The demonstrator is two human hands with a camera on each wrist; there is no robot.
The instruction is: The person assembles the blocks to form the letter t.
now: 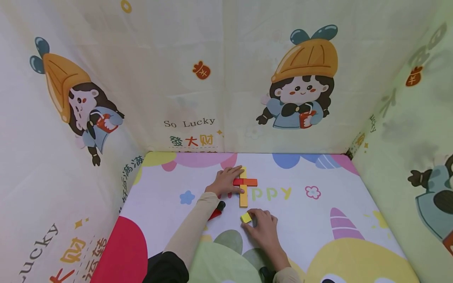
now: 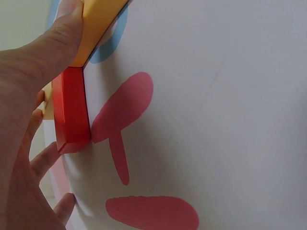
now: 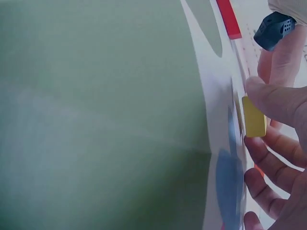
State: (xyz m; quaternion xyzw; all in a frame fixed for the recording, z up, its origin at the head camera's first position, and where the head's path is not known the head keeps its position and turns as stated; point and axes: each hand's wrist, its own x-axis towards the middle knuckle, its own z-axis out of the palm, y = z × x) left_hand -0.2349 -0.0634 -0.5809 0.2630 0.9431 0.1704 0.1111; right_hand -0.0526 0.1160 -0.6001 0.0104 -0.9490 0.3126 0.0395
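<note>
Several blocks lie on the white printed tabletop in a cross: a yellow-orange block (image 1: 243, 199) at the near end, another yellow-orange block (image 1: 243, 173) at the far end, a red block (image 2: 72, 110) to the left and an orange block (image 1: 250, 182) to the right. My left hand (image 1: 224, 182) rests on the cross, fingers spread; its thumb presses the near yellow-orange block and its fingertips reach the far one. Closer to me, my right hand (image 1: 263, 228) pinches a small yellow block (image 3: 254, 117) between thumb and fingers, just short of the cross's near end.
A red piece (image 1: 215, 214) lies by my left forearm, which partly covers it. A dark wrist camera (image 3: 274, 31) sits at the left sleeve. Printed cloth walls (image 1: 240, 90) stand behind the table and on both sides.
</note>
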